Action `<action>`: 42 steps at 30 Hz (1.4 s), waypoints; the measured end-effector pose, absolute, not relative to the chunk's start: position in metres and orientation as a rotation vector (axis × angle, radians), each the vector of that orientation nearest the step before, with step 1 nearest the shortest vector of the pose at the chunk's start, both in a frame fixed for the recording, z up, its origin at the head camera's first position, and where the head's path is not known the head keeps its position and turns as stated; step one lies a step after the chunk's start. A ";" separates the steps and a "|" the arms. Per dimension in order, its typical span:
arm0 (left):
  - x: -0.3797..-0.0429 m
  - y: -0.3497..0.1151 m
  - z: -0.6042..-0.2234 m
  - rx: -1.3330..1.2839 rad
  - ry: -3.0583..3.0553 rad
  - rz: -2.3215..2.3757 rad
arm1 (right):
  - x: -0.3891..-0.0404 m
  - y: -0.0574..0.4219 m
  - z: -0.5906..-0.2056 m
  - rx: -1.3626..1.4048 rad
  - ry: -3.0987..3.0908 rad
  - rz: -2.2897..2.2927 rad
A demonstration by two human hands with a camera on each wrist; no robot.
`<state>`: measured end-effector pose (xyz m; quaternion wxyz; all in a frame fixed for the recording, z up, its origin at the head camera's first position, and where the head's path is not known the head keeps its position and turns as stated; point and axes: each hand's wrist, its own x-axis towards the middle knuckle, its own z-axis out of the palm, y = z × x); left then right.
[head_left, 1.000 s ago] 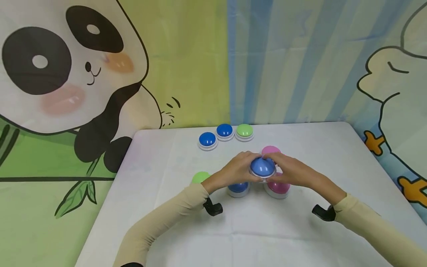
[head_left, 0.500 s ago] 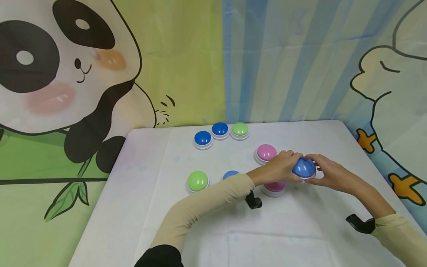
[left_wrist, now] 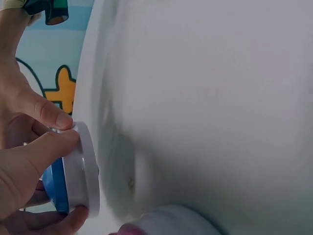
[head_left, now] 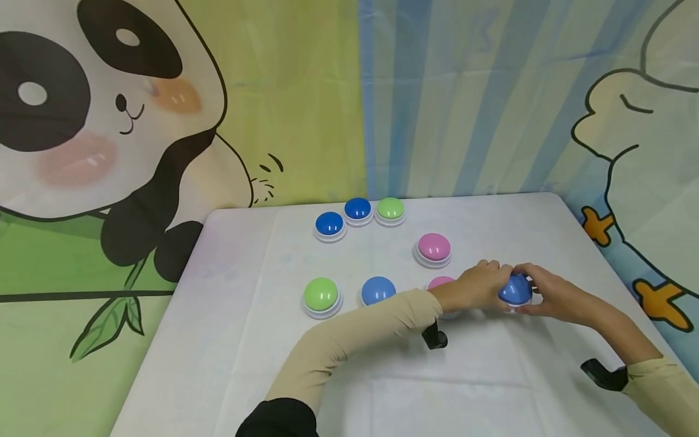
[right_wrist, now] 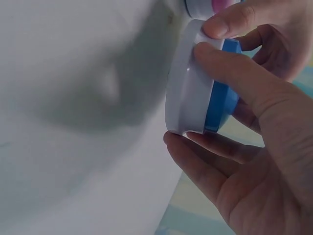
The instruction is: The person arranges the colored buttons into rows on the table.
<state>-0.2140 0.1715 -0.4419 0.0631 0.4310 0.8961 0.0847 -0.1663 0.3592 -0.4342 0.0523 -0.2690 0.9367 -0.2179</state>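
Both hands grip one blue dome button with a white base (head_left: 516,290) at the right of the table. My left hand (head_left: 480,285) holds its left side, and my right hand (head_left: 562,294) holds its right side. In the left wrist view, the white base (left_wrist: 83,171) shows a gap to the tabletop, thumbs on the near rim. The right wrist view has thumb and fingers around the base (right_wrist: 188,93), with a shadow cast on the table. A pink button (head_left: 441,283) lies just left, partly hidden behind the left forearm.
On the white table (head_left: 262,364) stand another pink button (head_left: 434,247), a green one (head_left: 321,295) and a blue one (head_left: 378,290), partly covered by the left sleeve. Two blue buttons (head_left: 329,224) and a green one (head_left: 390,209) sit near the back edge.
Both hands have carried the blue button to the right, from above the middle buttons to beyond the front pink one, and lately lower. The other buttons stay in place.
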 end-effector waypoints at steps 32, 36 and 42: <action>-0.222 0.144 -0.438 1.240 2.667 0.221 | -0.164 0.347 -0.435 -0.607 2.913 -0.608; -0.254 0.124 -0.426 1.174 2.675 0.337 | -0.183 0.330 -0.423 -0.614 2.922 -0.591; -0.303 0.092 -0.418 1.099 2.671 0.419 | -0.232 0.292 -0.417 -0.707 2.819 -0.674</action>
